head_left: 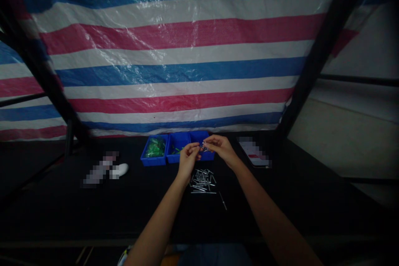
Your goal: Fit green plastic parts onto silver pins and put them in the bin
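At the bottom of the frame, the two bare forearms reach up over the front edge of a black table (pixel 149 216). A single thin rod (pixel 223 200) lies aslant at lower center, just apart from the pile of metal rods (pixel 203 181), which sits on the table above it; most of the pile is jumbled, with its lowest rods nearly level.

Just above the pile, at the center of the frame, the left hand (pixel 188 158) and the right hand (pixel 220 148) are raised close together. The right grip pinches small shiny pieces (pixel 205 149) (too small to name for certain) between thumb and fingers. The left grip has its fingertips curled in beside them; whether it pinches anything I cannot tell.

Left of the pile, a white rounded object (pixel 124 169) lies on the table, next to a blurred-out item (pixel 98 173). Behind the hands stand blue bins side by side: the left bin (pixel 153 161) holds green material (pixel 155 148), and the middle bin (pixel 172 158) has some green bits inside. Right of the hands lies a phone-like slab (pixel 255 153), partly blurred. Farthest off, a sheet striped red, white and blue (pixel 181 66) hangs across the upper frame between dark posts (pixel 314 60).
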Motion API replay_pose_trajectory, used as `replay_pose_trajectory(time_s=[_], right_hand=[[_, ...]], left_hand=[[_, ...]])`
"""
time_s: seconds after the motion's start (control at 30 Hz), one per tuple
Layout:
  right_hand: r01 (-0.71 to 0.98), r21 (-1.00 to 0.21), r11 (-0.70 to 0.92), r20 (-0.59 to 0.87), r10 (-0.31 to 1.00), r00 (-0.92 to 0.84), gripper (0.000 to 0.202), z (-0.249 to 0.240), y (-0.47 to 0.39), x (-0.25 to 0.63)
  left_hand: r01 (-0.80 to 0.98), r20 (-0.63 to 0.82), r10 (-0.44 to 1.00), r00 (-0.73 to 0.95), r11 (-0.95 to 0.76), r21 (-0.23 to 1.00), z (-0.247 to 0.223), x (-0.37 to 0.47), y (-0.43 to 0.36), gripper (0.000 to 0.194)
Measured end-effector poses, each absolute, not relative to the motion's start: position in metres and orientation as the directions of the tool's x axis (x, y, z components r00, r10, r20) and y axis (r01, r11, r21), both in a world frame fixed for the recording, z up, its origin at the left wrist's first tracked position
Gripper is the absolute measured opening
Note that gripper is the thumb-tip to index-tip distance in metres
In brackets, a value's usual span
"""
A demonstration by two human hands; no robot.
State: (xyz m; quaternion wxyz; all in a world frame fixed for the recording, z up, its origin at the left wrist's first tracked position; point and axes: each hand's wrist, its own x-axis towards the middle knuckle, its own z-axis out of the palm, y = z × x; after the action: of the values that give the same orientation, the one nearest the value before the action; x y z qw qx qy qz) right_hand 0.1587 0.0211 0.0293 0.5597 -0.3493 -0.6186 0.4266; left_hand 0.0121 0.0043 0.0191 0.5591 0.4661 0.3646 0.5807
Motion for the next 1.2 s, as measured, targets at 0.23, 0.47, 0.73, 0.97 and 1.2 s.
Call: replay_pose_trajectory(time_s=[0.23,0.47,0.73,0.97,1.2], right_hand=[[0.245,-0.824,0.511,0.533,0.846,0.026,0.018,0.018,0.036,0.166],[0.551,-0.706,0.445,0.541,0.841,0.014,0.014,0.008,0.040,0.171],[0.701,-0.562,0.438,0.598,0.801,-0.022,0.010,0.001,0.040,0.168],[0.728,-0.532,0.432,0.587,0.808,-0.051,0.008,-0.004,0.040,0.164],[0.739,-0.527,0.421,0.572,0.818,-0.058,0.009,-0.007,0.043,0.166]], left_hand=[[0.073,0.361,0.910,0.203,-0.381,0.922,0.009,0.017,-0.003,0.012],[0.445,0.463,0.770,0.438,-0.634,0.633,0.006,0.019,-0.018,0.004],[0.590,0.335,0.704,0.626,-0.709,0.386,0.008,0.020,-0.019,0.011],[0.535,0.271,0.631,0.727,-0.767,0.353,0.006,0.020,-0.020,0.010],[0.525,0.284,0.622,0.730,-0.776,0.351,0.007,0.020,-0.020,0.010]])
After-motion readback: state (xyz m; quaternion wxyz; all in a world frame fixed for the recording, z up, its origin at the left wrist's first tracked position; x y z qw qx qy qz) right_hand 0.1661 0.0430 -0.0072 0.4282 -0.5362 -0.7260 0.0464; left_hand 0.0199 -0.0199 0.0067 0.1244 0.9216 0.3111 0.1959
